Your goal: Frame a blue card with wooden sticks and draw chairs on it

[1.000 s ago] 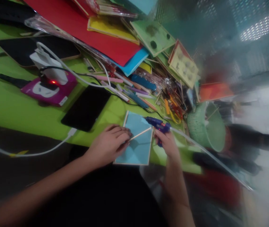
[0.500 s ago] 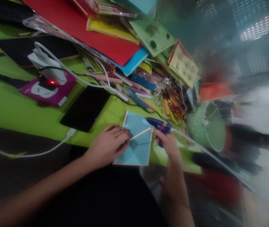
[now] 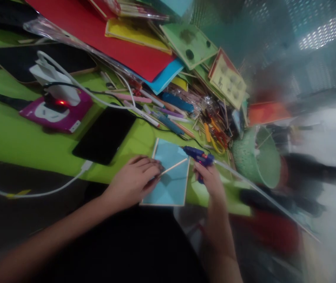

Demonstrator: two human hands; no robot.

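Between the fingers of my left hand (image 3: 135, 179) is a thin wooden stick (image 3: 174, 167), its free end pointing up to the right. Under it lies a light-blue sheet (image 3: 168, 188) with thin pale strips along its edges, at the table's near edge. My right hand (image 3: 209, 177) is closed around the handle of a blue hot glue gun (image 3: 198, 155). The gun's nozzle points left over the sheet's upper right part, and a long translucent glue stick (image 3: 262, 196) sticks out of its back.
On the green table are a black phone (image 3: 106, 135) on a white cable, a purple power strip (image 3: 58, 114), and a pile of pens, scissors (image 3: 216, 143) and coloured sheets (image 3: 103, 43). A green basket (image 3: 256, 157) stands to the right.
The whole view has shifted slightly, so the table items sit a little further left. Both hands keep their grips, and the stick and glue gun hold nearly the same pose.
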